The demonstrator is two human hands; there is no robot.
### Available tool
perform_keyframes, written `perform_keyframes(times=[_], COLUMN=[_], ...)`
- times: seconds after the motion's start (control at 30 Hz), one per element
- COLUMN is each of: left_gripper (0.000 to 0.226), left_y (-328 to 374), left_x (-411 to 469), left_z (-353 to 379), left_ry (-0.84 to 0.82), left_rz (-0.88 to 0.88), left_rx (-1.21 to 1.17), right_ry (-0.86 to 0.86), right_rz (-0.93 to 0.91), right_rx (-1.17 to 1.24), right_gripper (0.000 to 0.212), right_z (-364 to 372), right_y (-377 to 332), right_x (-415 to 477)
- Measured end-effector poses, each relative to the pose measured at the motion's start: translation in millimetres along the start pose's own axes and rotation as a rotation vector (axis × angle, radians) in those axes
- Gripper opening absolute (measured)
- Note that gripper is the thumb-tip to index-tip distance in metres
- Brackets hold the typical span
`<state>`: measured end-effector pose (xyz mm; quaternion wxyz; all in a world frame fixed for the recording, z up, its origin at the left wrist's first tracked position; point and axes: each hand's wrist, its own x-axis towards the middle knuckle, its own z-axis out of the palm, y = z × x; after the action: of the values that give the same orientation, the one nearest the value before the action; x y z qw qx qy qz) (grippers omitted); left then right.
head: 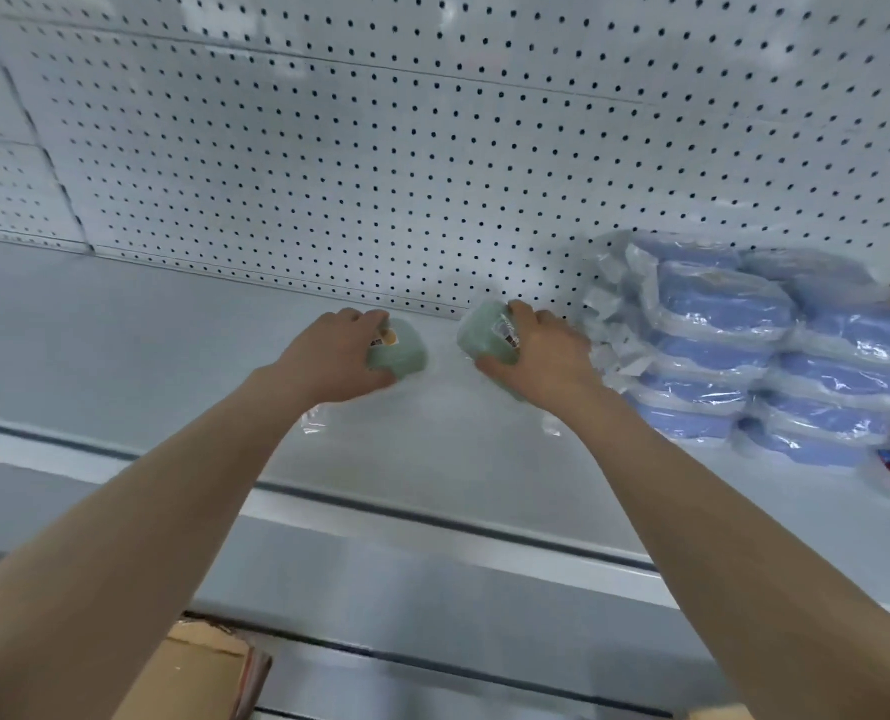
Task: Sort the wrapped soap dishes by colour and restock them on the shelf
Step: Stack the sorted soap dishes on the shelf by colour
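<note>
Seemingly midway: gripping left green dish (pixel 401 358) in curled left hand (pixel 328 358) and right green dish (pixel 484 337) in curled right hand (pixel 544 363), down at the shelf (pixel 147 330), just left of stacked blue dishes (pixel 744 345); green row not yet placed.

Bright, cool, even light with only faint shadows on the shelf (pixel 173 330). White glare streaks the wrap of the blue soap dishes (pixel 728 314). Slight motion blur smears the green soap dishes (pixel 404 358), their labels unreadable; wide-angle distortion bends the pegboard (pixel 328 148) lines
</note>
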<state>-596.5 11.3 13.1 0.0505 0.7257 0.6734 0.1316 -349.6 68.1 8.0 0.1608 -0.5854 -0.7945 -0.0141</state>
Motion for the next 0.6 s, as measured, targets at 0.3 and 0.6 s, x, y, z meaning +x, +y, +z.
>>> perform_keyframes(times=[0.3, 0.6], left_gripper=[0.064, 0.057], left_y=[-20.5, -23.1], left_x=[81.6, 123.4], left_z=[25.2, 54.0], left_ry=[-0.119, 0.068], left_rz=[0.114, 0.231], left_rx=[0.097, 0.193], right_ry=[-0.211, -0.078], right_rz=[-0.137, -0.159], right_rx=[-0.059, -0.207], right_gripper=[0.059, 0.046], right_z=[40.3, 51.0], right_y=[24.0, 29.5], right_x=[68.4, 76.5])
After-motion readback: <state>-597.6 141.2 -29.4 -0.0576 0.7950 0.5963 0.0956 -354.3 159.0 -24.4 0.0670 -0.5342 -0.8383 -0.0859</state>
